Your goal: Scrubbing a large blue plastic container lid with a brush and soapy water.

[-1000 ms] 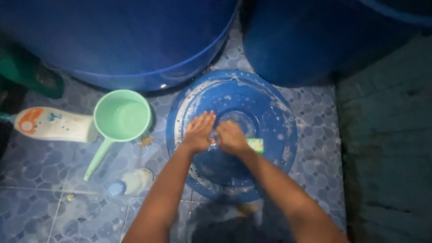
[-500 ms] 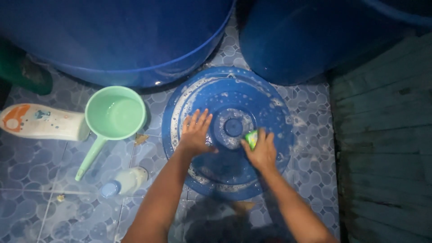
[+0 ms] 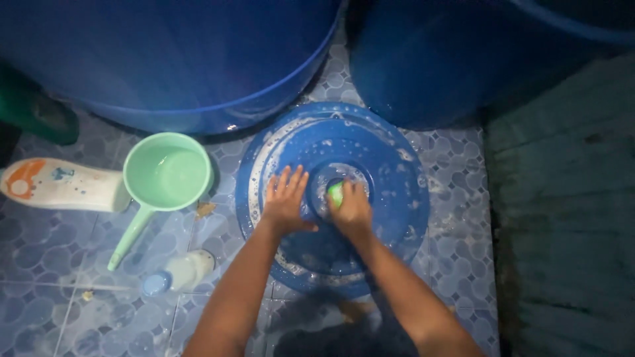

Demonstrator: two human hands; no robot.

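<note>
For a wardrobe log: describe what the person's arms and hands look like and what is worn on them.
Both forearms are bare, with no sleeves showing in the head view. The left hand and the right hand wear no gloves; no watch, bracelet or ring can be made out in the dim bluish light. Fingernail detail is too small to tell.

You are looking down at a home wash area, likely a bathroom floor: patterned blue tiles (image 3: 456,251) are lying wet underfoot, two big blue water barrels (image 3: 172,59) are standing at 11 and 1 o'clock, a green water dipper (image 3: 165,182) is sitting at 9 o'clock, and plastic bottles (image 3: 63,186) are lying beside it at the left
</note>
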